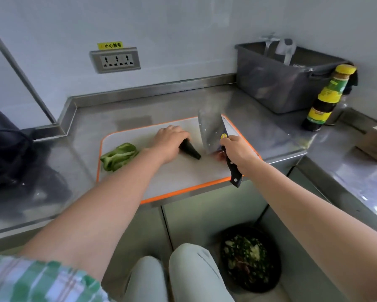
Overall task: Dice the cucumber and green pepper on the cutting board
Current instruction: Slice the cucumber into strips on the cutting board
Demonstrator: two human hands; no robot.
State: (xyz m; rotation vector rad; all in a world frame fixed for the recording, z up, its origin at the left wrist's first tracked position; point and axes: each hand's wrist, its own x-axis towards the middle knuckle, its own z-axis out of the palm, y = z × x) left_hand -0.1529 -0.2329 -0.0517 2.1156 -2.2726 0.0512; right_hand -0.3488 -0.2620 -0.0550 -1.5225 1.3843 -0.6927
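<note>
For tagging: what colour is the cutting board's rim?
Orange rim, seen best in the head view.

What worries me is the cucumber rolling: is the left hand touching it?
Touching. The head view shows the left hand curled over one end of the cucumber, holding it on the cutting board.

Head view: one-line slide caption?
Left hand holds cucumber on cutting board; right hand holds cleaver beside it; green pepper at board's left.

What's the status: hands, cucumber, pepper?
Left hand holds cucumber on board. Right hand grips cleaver beside it. Green pepper undiced, board's left. Nothing blocking.
</note>
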